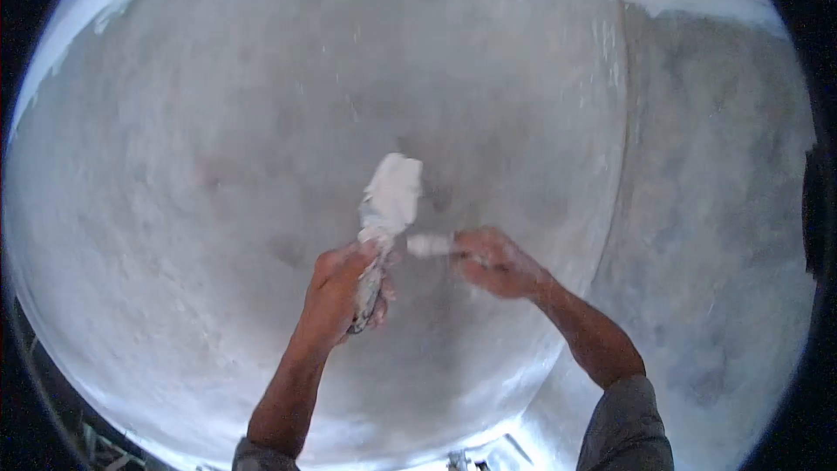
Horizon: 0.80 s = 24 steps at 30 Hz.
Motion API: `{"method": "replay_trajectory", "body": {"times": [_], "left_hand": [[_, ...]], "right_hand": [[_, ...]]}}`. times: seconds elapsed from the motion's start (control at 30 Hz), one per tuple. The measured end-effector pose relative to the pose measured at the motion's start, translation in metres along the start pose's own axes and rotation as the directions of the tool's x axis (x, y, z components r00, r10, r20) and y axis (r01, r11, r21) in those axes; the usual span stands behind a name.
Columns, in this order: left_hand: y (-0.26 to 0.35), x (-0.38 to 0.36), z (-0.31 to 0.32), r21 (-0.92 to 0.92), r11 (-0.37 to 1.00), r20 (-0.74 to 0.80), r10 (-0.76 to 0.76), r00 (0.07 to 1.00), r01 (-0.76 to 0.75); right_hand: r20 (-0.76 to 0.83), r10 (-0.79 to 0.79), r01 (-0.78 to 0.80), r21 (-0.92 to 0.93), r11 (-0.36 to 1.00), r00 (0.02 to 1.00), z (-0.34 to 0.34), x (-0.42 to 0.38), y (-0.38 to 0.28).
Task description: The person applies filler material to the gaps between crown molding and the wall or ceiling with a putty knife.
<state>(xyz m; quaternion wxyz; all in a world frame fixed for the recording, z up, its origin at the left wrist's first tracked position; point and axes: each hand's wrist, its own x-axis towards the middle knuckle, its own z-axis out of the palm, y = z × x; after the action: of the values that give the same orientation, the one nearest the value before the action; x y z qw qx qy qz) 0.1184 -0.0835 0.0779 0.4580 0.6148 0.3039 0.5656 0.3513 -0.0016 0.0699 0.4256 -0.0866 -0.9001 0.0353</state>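
My left hand (349, 288) is closed round the handle of a trowel-like tool (368, 292), whose blade points up and carries a thick lump of white paste (397, 187). To its right, my right hand (497, 263) grips a small scraper (430, 245) coated in white, its end pointing left near the base of the paste-covered blade. Motion blurs the right hand and the scraper, so whether the two tools touch cannot be made out.
A grey plastered wall (261, 105) fills the view. An inside corner (624, 122) runs down the right to a second grey wall (715, 209). White strips edge the top. Unclear objects lie at the lower left, with others at the bottom centre.
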Motion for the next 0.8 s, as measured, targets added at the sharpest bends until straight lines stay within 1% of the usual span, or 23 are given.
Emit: {"method": "replay_trajectory", "body": {"times": [0.03,0.07,0.1,0.13,0.17,0.2,0.23,0.27,0.3,0.33,0.37,0.43,0.47,0.53,0.57,0.6,0.63,0.67,0.7,0.73,0.77,0.8], "left_hand": [[0.002,0.004,-0.004,-0.04,0.998,-0.079,0.054,0.995,-0.057],[0.002,0.008,-0.011,-0.035,0.994,-0.07,0.096,0.993,-0.099],[0.0,0.01,-0.019,0.021,0.967,-0.194,0.254,0.948,-0.254],[0.0,0.015,-0.027,0.095,0.915,-0.308,0.402,0.862,-0.393],[0.001,0.018,-0.037,0.103,0.905,-0.305,0.424,0.853,-0.413],[0.0,0.02,-0.047,0.216,0.841,-0.373,0.541,0.754,-0.496],[0.0,0.022,-0.056,0.334,0.763,-0.422,0.647,0.636,-0.554],[0.0,0.022,-0.063,0.34,0.758,-0.421,0.652,0.63,-0.557],[0.002,0.023,-0.07,0.381,0.731,-0.445,0.682,0.581,-0.567],[0.001,0.023,-0.077,0.421,0.702,-0.461,0.711,0.531,-0.574],[-0.004,0.025,-0.086,0.427,0.698,-0.457,0.715,0.529,-0.575],[-0.019,0.031,-0.105,0.402,0.692,-0.478,0.717,0.507,-0.6],[-0.028,0.031,-0.112,0.405,0.689,-0.475,0.72,0.506,-0.6],[-0.042,0.031,-0.125,0.286,0.653,-0.494,0.727,0.476,-0.701],[-0.044,0.031,-0.129,0.292,0.649,-0.496,0.731,0.469,-0.702],[-0.046,0.029,-0.132,0.304,0.66,-0.458,0.733,0.502,-0.687],[-0.047,0.028,-0.135,0.316,0.67,-0.42,0.734,0.534,-0.672],[-0.048,0.028,-0.138,0.319,0.669,-0.423,0.734,0.531,-0.671],[-0.049,0.027,-0.141,0.359,0.652,-0.391,0.755,0.527,-0.667],[-0.05,0.028,-0.143,0.397,0.631,-0.354,0.775,0.523,-0.667],[-0.052,0.029,-0.144,0.352,0.628,-0.352,0.776,0.523,-0.694],[-0.053,0.028,-0.145,0.351,0.628,-0.35,0.776,0.524,-0.695]], "right_hand": [[0.061,0.158,-0.166,0.151,0.974,0.986,-0.009,0.005,-0.011],[0.149,0.309,-0.34,0.292,0.894,0.939,-0.018,0.012,-0.022],[0.043,0.455,-0.445,0.315,0.839,0.889,-0.025,0.022,-0.031],[-0.082,0.465,-0.413,0.342,0.844,0.882,-0.037,0.034,-0.025],[-0.202,0.477,-0.382,0.376,0.844,0.855,-0.052,0.049,-0.017],[-0.332,0.458,-0.334,0.366,0.868,0.825,-0.067,0.067,-0.016],[-0.456,0.433,-0.288,0.353,0.89,0.778,-0.084,0.089,-0.016],[-0.492,0.367,-0.246,0.293,0.924,0.79,-0.103,0.11,-0.012],[-0.524,0.298,-0.203,0.231,0.951,0.798,-0.122,0.133,-0.008],[-0.546,0.25,-0.138,0.239,0.961,0.799,-0.135,0.157,-0.009],[-0.567,0.205,-0.074,0.246,0.967,0.798,-0.143,0.182,-0.009],[-0.6,0.149,-0.063,0.162,0.985,0.786,-0.146,0.228,-0.017],[-0.591,0.157,-0.079,0.156,0.985,0.791,-0.148,0.251,-0.018],[-0.58,0.156,-0.084,0.15,0.985,0.799,-0.15,0.29,-0.018],[-0.593,0.178,-0.178,0.06,0.982,0.785,-0.148,0.306,-0.02],[-0.607,0.202,-0.273,-0.027,0.961,0.769,-0.146,0.319,-0.02],[-0.604,0.2,-0.269,-0.024,0.963,0.772,-0.142,0.329,-0.021],[-0.632,0.23,-0.306,-0.012,0.952,0.74,-0.139,0.338,-0.021],[-0.661,0.261,-0.346,0.002,0.938,0.704,-0.135,0.346,-0.021],[-0.662,0.259,-0.344,0.002,0.939,0.703,-0.133,0.355,-0.022],[-0.681,0.255,-0.353,-0.005,0.936,0.686,-0.13,0.362,-0.023],[-0.7,0.251,-0.363,-0.012,0.932,0.668,-0.126,0.369,-0.023]]}}
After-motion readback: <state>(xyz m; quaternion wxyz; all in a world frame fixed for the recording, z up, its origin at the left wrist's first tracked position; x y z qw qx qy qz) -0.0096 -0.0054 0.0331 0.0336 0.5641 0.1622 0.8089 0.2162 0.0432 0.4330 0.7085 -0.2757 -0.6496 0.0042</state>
